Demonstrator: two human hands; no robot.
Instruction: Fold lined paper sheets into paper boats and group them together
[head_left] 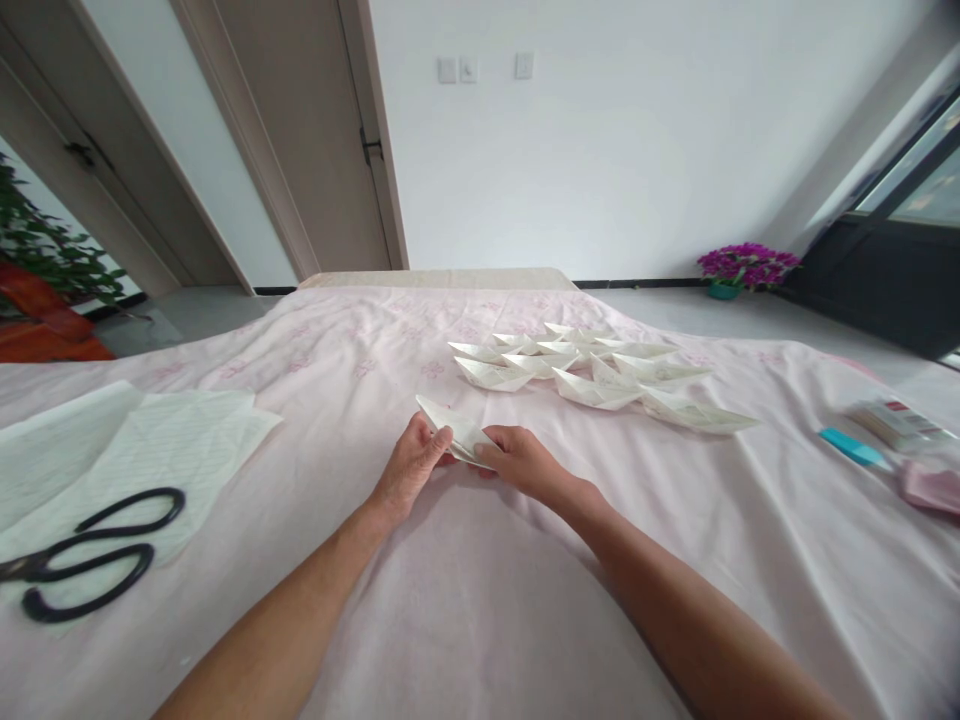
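Left hand: your left hand (409, 462) pinches the near-left part of the folded paper (456, 432), thumb on top.
Right hand: your right hand (521, 462) pinches the paper's right end, fingers closed over its edge.
Paper: a pointed, boat-like fold, held between both hands just above the pink cloth (480, 600), in the middle of the table.
Finished boats: a cluster of paper boats (592, 370) lies beyond your hands, slightly right.
Left side: black scissors (82, 555) rest on flat paper sheets (150, 440).
Right edge: a blue pen-like tool (853, 447) lies well apart.
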